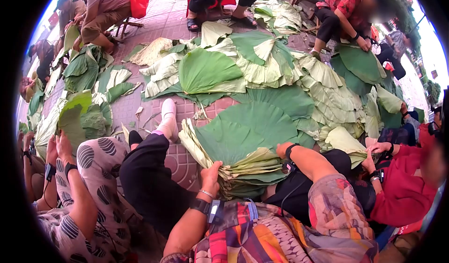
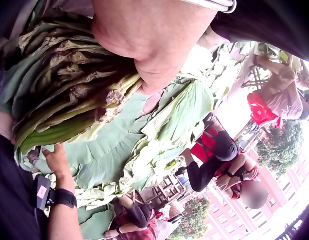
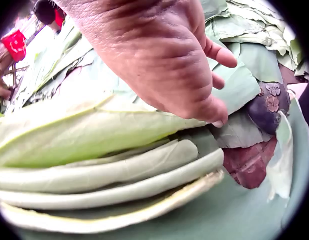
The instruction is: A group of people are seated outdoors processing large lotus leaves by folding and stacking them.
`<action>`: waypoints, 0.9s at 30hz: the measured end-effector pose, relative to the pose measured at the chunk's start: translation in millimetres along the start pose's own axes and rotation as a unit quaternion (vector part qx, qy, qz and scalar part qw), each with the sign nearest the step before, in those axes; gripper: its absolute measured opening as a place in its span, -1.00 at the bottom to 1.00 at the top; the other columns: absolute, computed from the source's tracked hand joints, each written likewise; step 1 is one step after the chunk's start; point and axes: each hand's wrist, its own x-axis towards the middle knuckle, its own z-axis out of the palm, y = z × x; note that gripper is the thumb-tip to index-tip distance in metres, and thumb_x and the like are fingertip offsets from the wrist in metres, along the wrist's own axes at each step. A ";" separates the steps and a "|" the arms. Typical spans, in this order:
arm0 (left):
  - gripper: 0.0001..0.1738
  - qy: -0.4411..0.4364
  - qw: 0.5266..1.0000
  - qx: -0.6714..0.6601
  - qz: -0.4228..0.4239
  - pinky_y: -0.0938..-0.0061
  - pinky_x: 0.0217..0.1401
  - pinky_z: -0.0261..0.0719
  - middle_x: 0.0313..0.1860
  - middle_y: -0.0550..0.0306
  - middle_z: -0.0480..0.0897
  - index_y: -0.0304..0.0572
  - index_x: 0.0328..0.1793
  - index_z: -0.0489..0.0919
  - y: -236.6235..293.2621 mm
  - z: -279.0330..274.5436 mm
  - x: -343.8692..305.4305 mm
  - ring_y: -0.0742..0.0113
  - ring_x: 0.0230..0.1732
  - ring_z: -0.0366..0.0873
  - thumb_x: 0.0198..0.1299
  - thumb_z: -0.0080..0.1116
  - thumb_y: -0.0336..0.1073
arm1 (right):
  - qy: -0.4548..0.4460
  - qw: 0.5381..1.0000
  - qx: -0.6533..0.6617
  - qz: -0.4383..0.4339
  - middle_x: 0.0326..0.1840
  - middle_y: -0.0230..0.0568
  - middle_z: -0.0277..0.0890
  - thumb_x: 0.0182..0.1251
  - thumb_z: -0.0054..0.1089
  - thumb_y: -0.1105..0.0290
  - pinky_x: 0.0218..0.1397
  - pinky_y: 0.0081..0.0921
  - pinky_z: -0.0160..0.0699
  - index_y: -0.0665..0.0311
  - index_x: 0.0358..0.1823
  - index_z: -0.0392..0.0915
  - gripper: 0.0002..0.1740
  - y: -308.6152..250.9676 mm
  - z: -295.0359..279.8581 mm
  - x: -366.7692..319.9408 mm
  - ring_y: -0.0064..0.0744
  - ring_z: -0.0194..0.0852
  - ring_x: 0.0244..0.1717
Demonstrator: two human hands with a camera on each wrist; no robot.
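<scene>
A thick stack of large folded green leaves [image 1: 248, 132] lies across the person's lap, its cut, layered edges [image 2: 69, 90] brown in the left wrist view. The left hand [image 1: 211, 176] [image 2: 144, 40] grips the stack's near left edge, its fingertips hidden. At the stack's right side is the right hand [image 1: 283, 149] [image 2: 57, 159]. In the right wrist view this hand [image 3: 164, 65] is over the pale folded leaves [image 3: 94, 175], fingers loosely bent and thumb tip by the upper leaf's edge; whether they touch cannot be told.
Loose leaves [image 1: 206, 71] and pale overlapping leaves [image 1: 332, 92] cover the paving [image 1: 180, 162] ahead. A person in patterned clothes [image 1: 96, 169] sits close on the left, one in red [image 1: 407, 188] on the right. Several others sit opposite. A dark shoe [image 3: 262, 112] shows beyond the right hand.
</scene>
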 end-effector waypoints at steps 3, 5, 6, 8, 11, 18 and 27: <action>-0.63 0.004 1.000 0.005 0.002 0.37 -0.40 0.54 -0.42 -0.04 0.54 -0.56 -0.25 0.41 0.1 1.9 -0.4 0.20 -0.47 0.55 -0.15 0.19 -0.39 | -0.040 0.998 0.029 -0.028 -0.14 0.03 0.51 -0.05 0.14 0.46 -0.19 -0.23 0.50 0.40 0.00 0.41 -0.52 17.9 -17.7 5.3 -0.11 0.51 -0.12; -0.64 -0.004 1.000 -0.010 -0.005 0.36 -0.41 0.55 -0.41 -0.06 0.54 -0.56 -0.27 0.42 2.2 1.3 -2.5 0.18 -0.48 0.55 -0.16 0.21 -0.39 | -0.080 0.995 0.040 -0.053 -0.18 0.04 0.53 -0.06 0.13 0.47 -0.23 -0.22 0.50 0.40 0.06 0.36 -0.46 29.4 25.5 53.1 -0.09 0.52 -0.15; -0.64 -0.003 1.000 -0.005 -0.013 0.34 -0.42 0.56 -0.40 -0.08 0.55 -0.55 -0.28 0.43 -4.8 -3.9 9.7 0.17 -0.48 0.55 -0.16 0.21 -0.38 | -0.117 0.989 0.046 -0.083 -0.22 0.04 0.54 -0.06 0.11 0.47 -0.27 -0.21 0.51 0.41 0.12 0.31 -0.41 28.3 37.1 74.1 -0.07 0.53 -0.18; -0.61 -0.017 0.999 -0.018 -0.021 0.34 -0.41 0.56 -0.40 -0.09 0.55 -0.58 -0.26 0.42 -5.1 -4.9 8.5 0.17 -0.47 0.56 -0.16 0.23 -0.37 | -0.092 0.992 0.082 -0.033 -0.06 0.09 0.46 0.05 0.08 0.27 -0.10 -0.23 0.45 0.34 0.30 -0.06 -0.21 5.4 9.9 12.4 -0.05 0.46 -0.07; -0.69 0.016 0.999 0.035 0.023 0.40 -0.39 0.53 -0.42 0.03 0.58 -0.44 -0.31 0.49 0.6 -1.2 -6.5 0.25 -0.45 0.55 -0.14 0.25 -0.34 | -0.094 0.995 -0.031 0.012 -0.01 -0.02 0.45 0.07 0.06 0.23 0.02 -0.26 0.38 0.22 0.18 0.18 -0.39 -7.7 -6.6 -18.0 -0.11 0.44 -0.01; -0.48 0.080 0.981 0.144 0.106 0.36 -0.28 0.48 -0.41 -0.13 0.60 -0.51 -0.43 0.52 -32.0 -6.8 40.6 0.20 -0.34 0.58 -0.33 0.27 -0.07 | -0.138 0.973 -0.061 -0.174 -0.11 -0.09 0.52 -0.04 0.17 0.05 0.10 -0.29 0.28 0.27 -0.10 0.53 -0.47 14.4 7.0 36.5 -0.15 0.41 -0.01; -0.44 0.072 0.984 0.146 0.076 0.44 -0.17 0.49 -0.29 -0.13 0.60 -0.48 -0.29 0.55 -8.4 -9.9 8.2 0.19 -0.23 0.58 -0.33 0.28 -0.08 | -0.142 0.981 -0.091 -0.098 -0.06 -0.13 0.50 -0.07 0.16 -0.03 -0.15 -0.38 0.47 0.22 -0.13 0.54 -0.45 39.2 51.6 109.0 -0.17 0.48 -0.21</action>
